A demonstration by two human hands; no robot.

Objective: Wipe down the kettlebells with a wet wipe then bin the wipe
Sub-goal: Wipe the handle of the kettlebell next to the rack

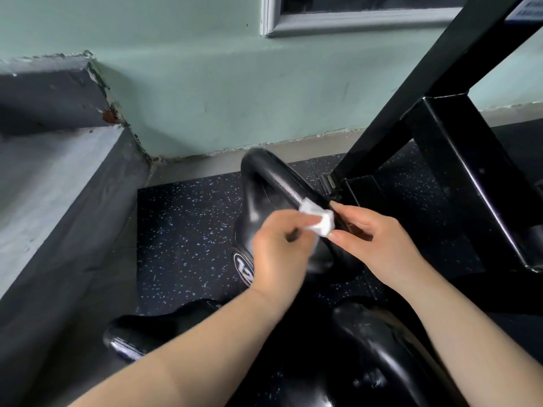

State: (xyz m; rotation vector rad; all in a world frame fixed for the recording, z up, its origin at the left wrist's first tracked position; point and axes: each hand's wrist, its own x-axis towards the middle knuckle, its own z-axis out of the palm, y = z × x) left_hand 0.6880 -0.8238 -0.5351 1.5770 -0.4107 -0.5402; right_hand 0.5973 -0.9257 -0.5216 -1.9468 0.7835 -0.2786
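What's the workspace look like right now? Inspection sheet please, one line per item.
Surface: dark speckled rubber floor mat, laid up to a grey ledge.
Job's things: kettlebell marked 12 upright on the mat; white wet wipe bunched against its handle. Two more kettlebells nearer the camera, one at lower left, one at lower right.
Clutter: nothing seen; no bin in view.
Grips: left hand pinches the wipe; right hand touches the wipe's other end, fingers on the handle.
Cables: nothing seen.
Surroundings: pale green wall, window frame above, black steel rack at right.
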